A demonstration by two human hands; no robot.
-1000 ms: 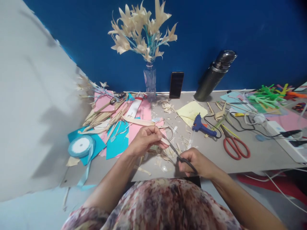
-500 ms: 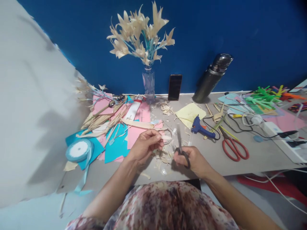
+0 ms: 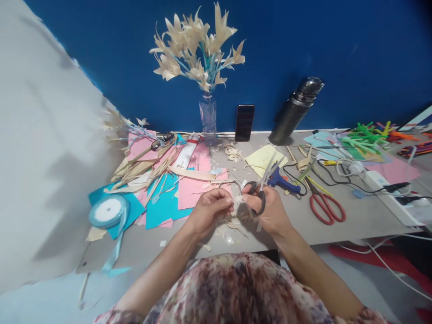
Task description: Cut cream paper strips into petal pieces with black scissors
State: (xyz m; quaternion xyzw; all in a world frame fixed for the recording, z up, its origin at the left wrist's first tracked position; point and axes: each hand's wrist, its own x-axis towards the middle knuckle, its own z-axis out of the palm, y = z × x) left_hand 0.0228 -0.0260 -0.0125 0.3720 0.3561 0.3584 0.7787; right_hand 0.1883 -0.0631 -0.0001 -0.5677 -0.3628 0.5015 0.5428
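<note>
My left hand is closed in a pinch on a small pale strip just above the grey table. My right hand grips black-handled scissors, fingers through the loops, blades pointing up and away to the right. Both hands' fingertips meet at the strip. Pale cut scraps lie on the table under the hands.
Pink and blue paper sheets and dried leaf strips lie left. A blue ribbon roll sits far left. A blue glue gun, red scissors, cables, a vase of pale flowers, a phone and a dark flask stand behind.
My right hand swung the scissors from pointing left at the strip to pointing up and right, and moved in until its fingertips met my left hand's.
</note>
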